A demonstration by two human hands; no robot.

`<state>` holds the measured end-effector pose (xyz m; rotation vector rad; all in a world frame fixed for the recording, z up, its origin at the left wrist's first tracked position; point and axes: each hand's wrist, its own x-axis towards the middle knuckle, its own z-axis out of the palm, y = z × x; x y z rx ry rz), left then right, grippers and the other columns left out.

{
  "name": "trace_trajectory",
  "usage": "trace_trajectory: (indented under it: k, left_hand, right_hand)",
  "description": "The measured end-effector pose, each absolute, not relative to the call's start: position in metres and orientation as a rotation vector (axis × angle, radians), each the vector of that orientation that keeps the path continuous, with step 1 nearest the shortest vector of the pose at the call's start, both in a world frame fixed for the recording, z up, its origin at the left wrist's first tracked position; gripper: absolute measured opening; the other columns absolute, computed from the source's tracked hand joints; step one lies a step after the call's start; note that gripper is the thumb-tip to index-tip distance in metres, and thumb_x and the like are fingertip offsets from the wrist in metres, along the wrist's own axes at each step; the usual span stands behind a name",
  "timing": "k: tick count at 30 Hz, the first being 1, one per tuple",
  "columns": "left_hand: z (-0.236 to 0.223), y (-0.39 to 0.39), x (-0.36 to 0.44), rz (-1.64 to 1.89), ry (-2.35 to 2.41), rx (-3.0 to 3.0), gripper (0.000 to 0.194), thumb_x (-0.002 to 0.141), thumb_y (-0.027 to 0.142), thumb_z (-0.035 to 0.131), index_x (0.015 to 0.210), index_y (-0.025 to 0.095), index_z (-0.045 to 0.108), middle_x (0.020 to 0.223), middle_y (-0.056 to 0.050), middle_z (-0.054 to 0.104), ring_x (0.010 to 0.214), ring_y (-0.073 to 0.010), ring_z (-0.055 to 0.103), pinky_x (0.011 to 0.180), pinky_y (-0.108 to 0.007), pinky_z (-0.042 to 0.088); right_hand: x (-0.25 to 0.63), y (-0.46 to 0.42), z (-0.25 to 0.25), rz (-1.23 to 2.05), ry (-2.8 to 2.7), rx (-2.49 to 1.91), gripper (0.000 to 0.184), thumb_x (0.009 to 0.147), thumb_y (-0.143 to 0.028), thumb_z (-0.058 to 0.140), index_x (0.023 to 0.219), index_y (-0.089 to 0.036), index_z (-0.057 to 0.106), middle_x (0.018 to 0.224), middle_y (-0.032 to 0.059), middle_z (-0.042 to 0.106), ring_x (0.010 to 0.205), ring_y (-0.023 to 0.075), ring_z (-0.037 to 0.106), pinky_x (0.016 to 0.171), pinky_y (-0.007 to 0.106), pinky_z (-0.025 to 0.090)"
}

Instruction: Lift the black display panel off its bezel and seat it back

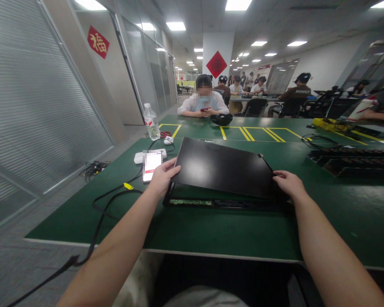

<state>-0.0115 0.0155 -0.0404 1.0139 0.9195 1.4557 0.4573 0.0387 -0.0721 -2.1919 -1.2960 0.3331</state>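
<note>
A flat black panel [222,166], like a laptop's bottom cover, is tilted up at its near edge over a black laptop base [211,203] with a green circuit board showing underneath. My left hand [162,177] grips the panel's near left corner, thumb on top. My right hand [288,184] holds the near right corner, fingers curled under the edge. Both rest on the green table [192,230].
A phone [151,165] with a lit screen, a white charger [139,157], black cables [115,194], a water bottle [151,122] and a white mouse [168,140] lie left. Black trays [355,160] sit right. A seated person [204,102] faces me across the table; others work behind.
</note>
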Motion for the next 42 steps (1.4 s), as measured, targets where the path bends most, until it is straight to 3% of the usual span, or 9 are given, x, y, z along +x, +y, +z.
trace_trajectory:
  k: [4,8,15,19,22,26,31,38,42]
  left_hand:
    - [-0.040,0.014,-0.008,1.543,0.886,1.060,0.066,0.058,0.035,0.101,0.119,0.017,0.082,0.118,-0.013,0.082,0.125,-0.0372,0.071,0.114,-0.051,0.053]
    - [-0.037,0.012,-0.007,1.561,0.847,1.137,0.068,0.059,0.036,0.101,0.121,0.017,0.081,0.132,-0.014,0.077,0.138,-0.0393,0.062,0.119,-0.051,0.047]
    - [-0.029,0.006,-0.005,1.560,0.877,1.127,0.068,0.058,0.035,0.101,0.121,0.018,0.080,0.137,-0.014,0.075,0.140,-0.0379,0.060,0.117,-0.048,0.049]
    - [-0.027,0.006,-0.006,1.586,0.898,1.070,0.068,0.054,0.033,0.101,0.117,0.018,0.081,0.132,-0.014,0.077,0.137,-0.0368,0.063,0.114,-0.045,0.052]
    - [-0.025,0.008,-0.011,1.608,0.901,1.020,0.062,0.054,0.031,0.099,0.113,0.018,0.082,0.122,-0.012,0.081,0.128,-0.0345,0.068,0.109,-0.041,0.054]
    - [-0.022,0.012,-0.019,1.639,0.911,0.946,0.045,0.058,0.030,0.089,0.101,0.017,0.083,0.102,-0.008,0.083,0.110,-0.0310,0.074,0.096,-0.037,0.057]
    - [-0.020,0.015,-0.019,1.689,0.919,0.860,0.034,0.055,0.026,0.083,0.088,0.018,0.081,0.083,-0.003,0.079,0.090,-0.0252,0.073,0.082,-0.032,0.055]
    - [-0.021,0.013,-0.011,1.603,0.961,0.832,0.037,0.052,0.027,0.085,0.086,0.016,0.080,0.080,-0.005,0.078,0.090,-0.0261,0.072,0.079,-0.032,0.052]
    - [-0.023,0.014,-0.010,1.510,0.982,0.868,0.037,0.061,0.033,0.082,0.094,0.016,0.082,0.093,-0.007,0.081,0.095,-0.0260,0.071,0.078,-0.031,0.053]
  right_hand:
    - [0.458,0.040,-0.072,0.351,-1.259,-2.193,0.041,0.086,-0.034,0.063,0.121,-0.019,0.081,0.115,0.0116,0.079,0.105,0.0317,0.074,0.093,0.041,0.057]
    - [0.461,0.041,-0.074,0.341,-1.175,-2.144,0.034,0.086,-0.040,0.065,0.106,-0.021,0.084,0.109,0.0133,0.080,0.106,0.0334,0.074,0.094,0.042,0.057]
    - [0.459,0.039,-0.076,0.534,-0.937,-1.948,0.025,0.075,-0.040,0.073,0.090,-0.022,0.081,0.094,0.0111,0.079,0.094,0.0317,0.074,0.082,0.042,0.059]
    - [0.458,0.037,-0.073,0.619,-0.855,-1.765,0.016,0.069,-0.036,0.075,0.080,-0.024,0.075,0.090,0.0075,0.078,0.094,0.0297,0.073,0.081,0.038,0.059]
    - [0.454,0.033,-0.063,0.755,-0.822,-1.618,0.018,0.066,-0.034,0.073,0.082,-0.024,0.073,0.087,0.0064,0.077,0.092,0.0290,0.074,0.079,0.039,0.061]
    - [0.445,0.022,-0.044,1.064,-0.937,-1.349,0.025,0.077,-0.041,0.065,0.095,-0.025,0.073,0.094,0.0072,0.078,0.097,0.0302,0.076,0.084,0.043,0.062]
    - [0.434,0.013,-0.033,1.051,-0.964,-1.178,0.030,0.082,-0.051,0.061,0.094,-0.025,0.070,0.095,0.0095,0.077,0.101,0.0321,0.074,0.091,0.048,0.060]
    - [0.436,0.011,-0.033,1.126,-0.894,-1.161,0.027,0.076,-0.046,0.063,0.092,-0.025,0.069,0.093,0.0105,0.077,0.099,0.0328,0.074,0.089,0.052,0.060]
    - [0.436,0.010,-0.031,1.051,-0.871,-1.134,0.023,0.074,-0.041,0.059,0.087,-0.025,0.069,0.095,0.0115,0.076,0.105,0.0332,0.072,0.095,0.052,0.059]
